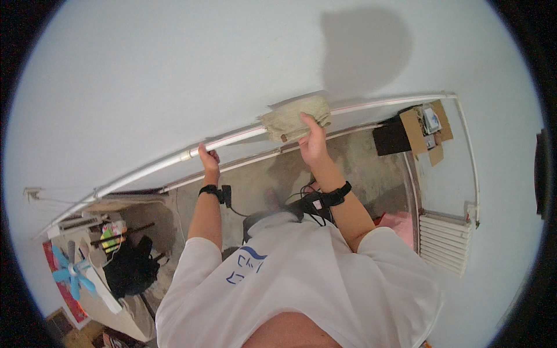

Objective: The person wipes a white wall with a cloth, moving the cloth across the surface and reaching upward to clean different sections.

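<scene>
A white plastic pipe (235, 138) runs along the pale wall in front of me. My left hand (210, 159) is wrapped around it just right of a pipe coupling (186, 155), thumb on top. Farther right, a beige cloth (293, 119) is draped over the pipe and hides that stretch. My right hand (313, 141) holds the cloth against the pipe, its thumb lying across the fabric. A small brown spot shows at the cloth's lower edge. The fingers under the cloth are partly hidden.
A lower pipe (256, 159) follows the wall's base. At right stand an open cardboard box (426, 128) with items inside and a white radiator (444, 241). At left are a blue-bladed fan (72, 270), a table (126, 324) and a dark heap (132, 267). The floor (357, 161) is bare concrete.
</scene>
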Demonstrator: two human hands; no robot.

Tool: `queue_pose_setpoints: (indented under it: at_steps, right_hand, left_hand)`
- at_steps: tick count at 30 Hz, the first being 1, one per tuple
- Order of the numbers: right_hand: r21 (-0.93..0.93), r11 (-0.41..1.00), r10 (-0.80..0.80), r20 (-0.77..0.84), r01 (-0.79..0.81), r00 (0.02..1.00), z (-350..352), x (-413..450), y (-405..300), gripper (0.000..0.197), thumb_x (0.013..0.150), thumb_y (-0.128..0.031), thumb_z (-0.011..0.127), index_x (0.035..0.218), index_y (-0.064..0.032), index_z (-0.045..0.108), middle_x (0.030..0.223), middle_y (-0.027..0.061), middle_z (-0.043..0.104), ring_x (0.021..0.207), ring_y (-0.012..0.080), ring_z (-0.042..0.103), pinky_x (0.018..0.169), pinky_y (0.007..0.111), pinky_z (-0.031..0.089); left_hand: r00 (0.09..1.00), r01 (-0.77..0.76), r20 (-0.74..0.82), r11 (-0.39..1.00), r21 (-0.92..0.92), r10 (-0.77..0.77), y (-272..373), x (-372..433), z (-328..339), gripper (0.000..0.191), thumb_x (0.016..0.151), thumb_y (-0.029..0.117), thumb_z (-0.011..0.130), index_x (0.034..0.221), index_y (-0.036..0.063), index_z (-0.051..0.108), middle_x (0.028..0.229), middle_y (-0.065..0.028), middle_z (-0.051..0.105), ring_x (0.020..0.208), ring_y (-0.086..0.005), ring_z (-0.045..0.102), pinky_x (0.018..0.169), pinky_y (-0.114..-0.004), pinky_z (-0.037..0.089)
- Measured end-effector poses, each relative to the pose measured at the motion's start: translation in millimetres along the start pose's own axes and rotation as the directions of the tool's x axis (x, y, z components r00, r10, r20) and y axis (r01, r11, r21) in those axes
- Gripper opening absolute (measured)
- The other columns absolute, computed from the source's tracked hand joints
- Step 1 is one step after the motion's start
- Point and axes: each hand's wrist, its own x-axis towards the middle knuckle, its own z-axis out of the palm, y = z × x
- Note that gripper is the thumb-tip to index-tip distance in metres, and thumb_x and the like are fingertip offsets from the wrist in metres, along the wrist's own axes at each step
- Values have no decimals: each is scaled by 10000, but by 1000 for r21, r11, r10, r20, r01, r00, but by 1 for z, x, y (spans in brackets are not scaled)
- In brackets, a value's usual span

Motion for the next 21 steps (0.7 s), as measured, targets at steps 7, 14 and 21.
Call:
queue_pose_setpoints:
  at_steps: [7,14,21]
  right_hand:
    - [55,998,-41,80,37,996,15,-8,7,417,773,-172,685,1129,-30,520,1079,63,558,994,181,541,842,299,426]
    - [89,995,-51,-36,54,998,-28,8,-20,334,791,-142,666,1094,-51,557,1079,43,572,966,179,560,823,309,450]
    - [78,984,-159,-41,162,986,-51,15,-48,339,805,-171,652,1100,-33,560,1041,20,580,911,147,573,794,298,456]
  left_hand:
    - [999,53,5,995,80,-53,8,-15,11,575,846,670,311,553,179,250,477,24,202,407,-130,185,406,-279,162]
    - [996,85,23,987,139,-89,6,-15,5,611,781,731,316,524,183,228,445,26,203,384,-135,190,384,-284,148]
    - [988,155,2,983,99,-156,10,-20,12,603,783,729,295,535,183,225,492,36,215,428,-129,180,428,-286,132]
